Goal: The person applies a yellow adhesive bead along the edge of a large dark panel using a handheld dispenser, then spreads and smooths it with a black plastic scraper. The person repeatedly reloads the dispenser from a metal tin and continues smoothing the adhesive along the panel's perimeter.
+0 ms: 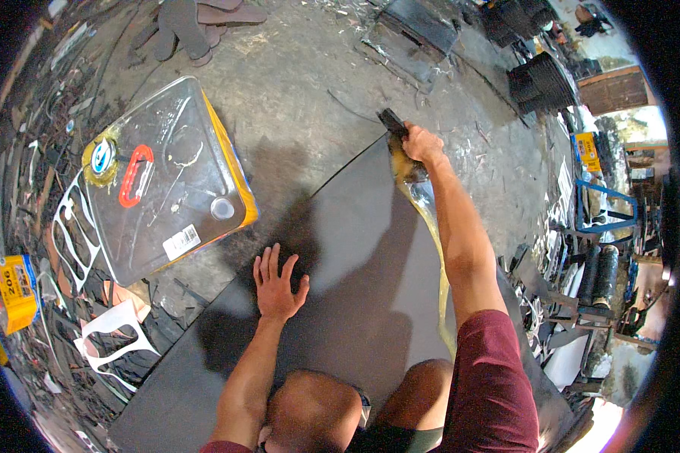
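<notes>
A large dark grey sheet (355, 279) lies on the ground under my knees. My left hand (278, 285) rests flat on it, fingers spread, holding nothing. Farther off, near the sheet's far corner, my right hand (421, 142) is closed around a dark block-shaped tool (392, 122), whose working face is hidden. Wet-looking yellow-brown glue (405, 164) covers the sheet just below this hand. From there a thin yellow streak (440, 264) runs back toward my right knee, partly behind my right forearm.
A square metal can (166, 170) with a red handle and yellow side stands at left. White cut-out scraps (117, 336) and dark strips litter the ground beside it. Dark sole-shaped pieces (196, 26) lie far off. A black stack (540, 83) and blue frame (606, 208) are at right.
</notes>
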Available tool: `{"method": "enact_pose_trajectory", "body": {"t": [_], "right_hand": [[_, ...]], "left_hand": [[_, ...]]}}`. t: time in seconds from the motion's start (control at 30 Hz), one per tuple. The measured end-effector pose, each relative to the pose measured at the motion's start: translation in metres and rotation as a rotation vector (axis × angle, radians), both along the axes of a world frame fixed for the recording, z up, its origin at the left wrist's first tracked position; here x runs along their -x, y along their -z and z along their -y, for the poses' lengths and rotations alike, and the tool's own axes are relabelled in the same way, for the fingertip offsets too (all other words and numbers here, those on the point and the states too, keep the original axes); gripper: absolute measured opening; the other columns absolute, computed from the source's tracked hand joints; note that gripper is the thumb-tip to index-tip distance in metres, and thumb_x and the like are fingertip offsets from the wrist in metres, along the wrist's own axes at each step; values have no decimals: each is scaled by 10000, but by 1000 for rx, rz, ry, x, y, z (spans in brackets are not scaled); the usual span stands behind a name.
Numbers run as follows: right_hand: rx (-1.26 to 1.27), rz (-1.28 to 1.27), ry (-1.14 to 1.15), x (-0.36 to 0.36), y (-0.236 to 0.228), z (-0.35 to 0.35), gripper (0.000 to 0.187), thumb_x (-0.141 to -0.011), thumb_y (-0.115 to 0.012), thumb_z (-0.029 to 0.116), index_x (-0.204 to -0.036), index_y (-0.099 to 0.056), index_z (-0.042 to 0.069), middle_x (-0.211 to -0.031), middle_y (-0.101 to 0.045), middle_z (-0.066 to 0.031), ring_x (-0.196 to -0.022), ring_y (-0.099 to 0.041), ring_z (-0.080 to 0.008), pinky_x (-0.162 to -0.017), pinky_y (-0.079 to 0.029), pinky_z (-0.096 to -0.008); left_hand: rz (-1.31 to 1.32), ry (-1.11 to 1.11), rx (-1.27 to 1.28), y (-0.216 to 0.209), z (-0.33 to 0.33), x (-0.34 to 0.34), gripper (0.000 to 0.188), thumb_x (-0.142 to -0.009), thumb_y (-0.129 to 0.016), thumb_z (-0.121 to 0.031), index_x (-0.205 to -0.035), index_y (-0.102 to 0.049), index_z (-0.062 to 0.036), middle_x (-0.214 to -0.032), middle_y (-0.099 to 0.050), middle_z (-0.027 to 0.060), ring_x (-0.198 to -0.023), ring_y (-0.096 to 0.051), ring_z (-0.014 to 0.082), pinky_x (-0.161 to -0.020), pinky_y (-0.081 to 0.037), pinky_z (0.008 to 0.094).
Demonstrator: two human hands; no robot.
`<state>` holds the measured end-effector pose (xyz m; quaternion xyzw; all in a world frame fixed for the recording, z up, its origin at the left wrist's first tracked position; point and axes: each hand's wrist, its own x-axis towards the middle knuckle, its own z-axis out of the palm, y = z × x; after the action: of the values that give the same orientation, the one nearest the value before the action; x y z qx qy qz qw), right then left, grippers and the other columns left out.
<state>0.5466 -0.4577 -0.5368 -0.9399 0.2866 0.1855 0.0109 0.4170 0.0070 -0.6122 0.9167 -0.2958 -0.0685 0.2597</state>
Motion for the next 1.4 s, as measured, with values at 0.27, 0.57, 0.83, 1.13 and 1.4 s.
{"method": "enact_pose_trajectory", "body": {"t": [0.27, 0.57, 0.83, 1.13, 1.4], "right_hand": [[-181, -50, -160, 33, -16, -83, 452, -964, -580, 512, -1307, -595, 218, -1142, -736, -185, -1095, -696, -392, -923, -541, -523], [-249, -56, -550, 34, -22, -154, 395, -903, -666, 283, -1295, -678, 321, -1142, -752, -40, -1178, -664, -279, -948, -520, -546], [-308, -236, -586, 55, -22, -87, 329, -803, -815, 389, -1124, -764, 439, -1218, -722, 64, -1310, -561, -188, -1206, -247, -572], [-273, -16, 20, 330, -46, -54, 428, -735, -648, 152, -1061, -794, 387, -1228, -735, 67, -1233, -594, -232, -1093, -353, -581], [-32, 459, 225, 459, -74, -156, 510, -762, -633, 68, -1221, -746, 262, -1312, -707, 32, -1257, -594, -240, -1073, -355, -460]], "left_hand": [[40, 2, 15, -1, 2, -1, 515, -943, -626, -425, -1374, -562, -151, -1589, -372, 207, -1490, -308, 403, -1238, -202, 587], [24, -2, -8, 4, 0, 0, 515, -944, -624, -423, -1388, -549, -172, -1604, -347, 195, -1519, -252, 387, -1250, -178, 583], [67, 13, 38, 7, -4, -5, 526, -960, -619, -439, -1405, -545, -167, -1600, -369, 197, -1494, -308, 406, -1235, -205, 593], [126, 62, 22, 3, -3, -2, 530, -964, -629, -396, -1419, -520, -147, -1580, -386, 237, -1467, -338, 437, -1216, -208, 614], [182, -16, 61, 6, -5, 2, 499, -977, -644, -369, -1401, -559, -120, -1467, -513, 196, -1362, -458, 385, -1157, -293, 549]]}}
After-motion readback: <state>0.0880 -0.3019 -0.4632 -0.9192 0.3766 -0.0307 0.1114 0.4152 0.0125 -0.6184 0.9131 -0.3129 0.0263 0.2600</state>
